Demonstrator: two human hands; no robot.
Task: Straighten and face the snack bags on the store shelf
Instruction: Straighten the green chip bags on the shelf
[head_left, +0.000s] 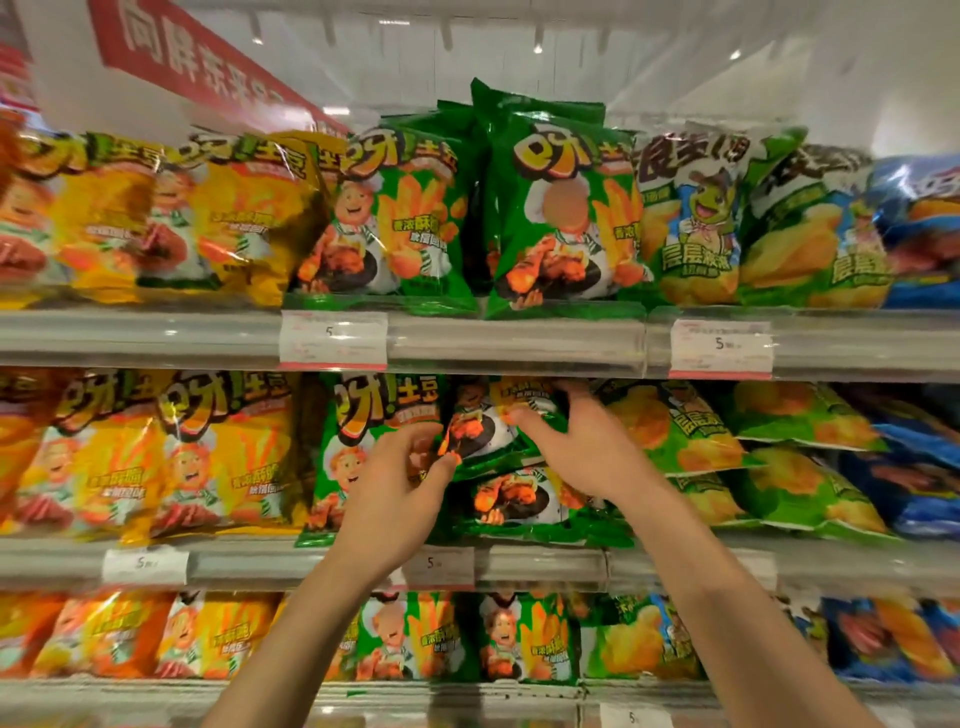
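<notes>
On the middle shelf a green snack bag (480, 426) with a chef and chicken picture lies tilted on top of another flat green bag (524, 501). My left hand (402, 480) pinches the tilted bag's left edge with thumb and fingers. My right hand (582, 441) grips its right side, fingers curled over the top. To the left stands an upright green bag (358, 431). The bags on the top shelf (519, 338) stand upright and face forward.
Yellow bags (156, 457) fill the left of each shelf. Light green chip bags (753, 457) lie stacked flat to the right, with blue bags (909, 478) beyond them. Price tags (332, 340) sit on the shelf rails. A red sign (197, 57) hangs above.
</notes>
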